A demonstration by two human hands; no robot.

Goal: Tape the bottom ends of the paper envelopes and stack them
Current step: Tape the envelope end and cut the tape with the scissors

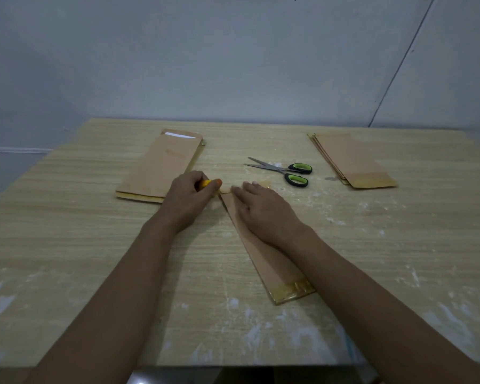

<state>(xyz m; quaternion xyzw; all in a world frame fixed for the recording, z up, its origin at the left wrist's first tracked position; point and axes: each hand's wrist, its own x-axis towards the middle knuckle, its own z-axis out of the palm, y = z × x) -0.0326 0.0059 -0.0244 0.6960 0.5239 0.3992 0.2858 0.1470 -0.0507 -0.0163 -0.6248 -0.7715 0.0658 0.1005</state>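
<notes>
On a wooden tabletop [94, 259], the right hand [263, 209] lies flat, fingers straight, pressing a brown envelope [261, 259] that is already taped at its near end. The left hand [190, 196] is curled around a yellow tape roll [205, 183] at the envelope's far end. To do this well, keep the envelope pinned and draw the tape straight across its edge; scissors [286, 171] lie just beyond, with envelope stacks to either side.

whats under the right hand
The right hand lies flat on a brown envelope on the table. Its taped near end shows; the part beneath the palm is covered.
</notes>
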